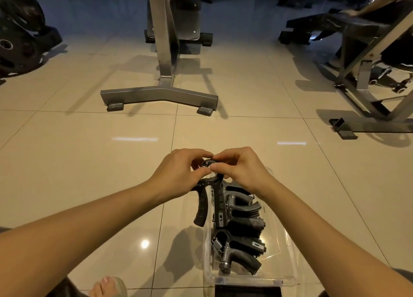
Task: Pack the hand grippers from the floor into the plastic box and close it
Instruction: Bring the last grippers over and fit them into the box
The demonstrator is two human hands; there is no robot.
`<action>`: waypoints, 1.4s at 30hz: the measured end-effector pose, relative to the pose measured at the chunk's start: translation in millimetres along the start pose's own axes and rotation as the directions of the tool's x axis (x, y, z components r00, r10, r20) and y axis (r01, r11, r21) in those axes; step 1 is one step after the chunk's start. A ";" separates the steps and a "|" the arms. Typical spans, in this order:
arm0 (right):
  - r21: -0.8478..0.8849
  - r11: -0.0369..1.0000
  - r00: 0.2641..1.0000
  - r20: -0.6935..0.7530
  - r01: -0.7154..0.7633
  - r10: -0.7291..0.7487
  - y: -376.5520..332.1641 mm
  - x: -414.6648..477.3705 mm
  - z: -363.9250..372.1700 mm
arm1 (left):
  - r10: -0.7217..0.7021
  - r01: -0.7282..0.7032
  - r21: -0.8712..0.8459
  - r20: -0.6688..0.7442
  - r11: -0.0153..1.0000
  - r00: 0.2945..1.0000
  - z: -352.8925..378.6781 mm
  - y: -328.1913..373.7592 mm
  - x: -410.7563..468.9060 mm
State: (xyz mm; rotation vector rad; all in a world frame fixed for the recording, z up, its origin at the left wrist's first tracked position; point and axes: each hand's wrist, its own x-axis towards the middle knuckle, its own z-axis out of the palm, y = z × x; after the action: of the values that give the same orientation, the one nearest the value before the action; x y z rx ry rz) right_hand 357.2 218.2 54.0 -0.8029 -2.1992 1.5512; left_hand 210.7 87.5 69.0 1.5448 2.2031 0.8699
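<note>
A black hand gripper [206, 201] hangs with its two handles pointing down, over the far left end of the clear plastic box [288, 247]. My left hand [181, 171] and my right hand [240, 169] both pinch its top end, fingertips meeting at the knob. Its left handle hangs outside the box's left wall, the right one over the inside. Several more black hand grippers [242, 236] lie side by side in the box. The box stands open on the tiled floor; I cannot see a lid.
A grey steel machine base [159, 95] stands on the tiles straight ahead. A bench frame [366, 109] is at the right, weight plates [17, 40] at the far left. My bare foot [107, 286] shows at the bottom edge, left of the box.
</note>
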 end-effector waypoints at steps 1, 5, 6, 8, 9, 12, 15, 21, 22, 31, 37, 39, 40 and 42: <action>0.035 0.999 1.000 -0.013 0.002 -0.001 -1.2 -1.4 -0.6 | -0.004 0.004 -0.002 -0.009 1.000 1.000 -0.7 0.5 1.7; -0.005 0.999 0.997 -0.068 -0.036 0.036 13.2 -5.2 0.3 | -0.179 0.162 -0.156 -0.098 0.974 0.979 1.5 -1.7 9.7; -0.115 0.992 0.998 -0.050 -0.052 0.046 18.5 -7.5 1.2 | -0.241 0.211 -0.237 -0.106 0.948 0.965 2.8 -2.7 11.3; -0.357 0.933 0.998 0.001 -0.052 0.056 25.2 -14.4 2.8 | -0.358 0.300 -0.397 -0.080 0.867 0.930 6.7 -2.9 13.8; -0.469 0.883 0.999 0.016 -0.033 0.045 27.4 -17.3 2.4 | -0.405 0.335 -0.462 -0.060 0.822 0.912 9.2 -2.2 15.2; -0.675 0.737 0.999 0.020 0.035 -0.029 30.6 -20.5 -0.5 | -0.501 0.397 -0.611 0.001 0.685 0.865 19.6 0.5 20.1; -0.744 0.666 0.998 0.001 0.044 -0.065 32.8 -16.0 -7.1 | -0.545 0.447 -0.679 0.083 0.582 0.835 29.8 0.3 28.5; -0.871 0.491 0.997 0.044 0.011 0.056 65.7 8.5 -35.0 | -0.317 0.329 -0.004 0.259 0.944 0.913 54.1 -24.9 31.2; -0.885 0.465 0.995 0.054 0.007 0.087 73.8 12.6 -35.8 | -0.270 0.234 0.149 0.319 0.961 0.908 59.1 -30.5 26.1; -0.924 0.382 0.973 0.116 0.031 0.201 130.1 40.2 -13.8 | -0.064 -0.246 0.473 0.549 0.846 0.834 99.5 -67.1 -4.9; -0.914 0.404 0.951 0.148 0.026 0.273 149.9 46.7 -13.0 | -0.016 -0.269 0.455 0.531 0.849 0.847 102.2 -78.6 -8.2; -0.908 0.419 0.943 0.155 0.019 0.294 150.8 47.0 -14.2 | -0.010 -0.278 0.461 0.531 0.843 0.848 101.9 -77.8 -5.1; -0.909 0.417 0.943 0.152 0.015 0.298 150.8 46.4 -14.5 | -0.009 -0.280 0.463 0.530 0.841 0.848 101.6 -76.6 -3.4; -0.913 0.409 0.946 0.134 0.002 0.295 149.1 43.8 -15.9 | -0.011 -0.274 0.460 0.527 0.845 0.850 101.4 -75.1 -0.9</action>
State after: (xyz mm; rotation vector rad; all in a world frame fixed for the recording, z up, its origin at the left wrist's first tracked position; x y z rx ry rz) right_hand 369.6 294.0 -82.0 -1.1141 -3.2821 0.3186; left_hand 213.4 99.5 -56.6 1.9077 2.0123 -0.1653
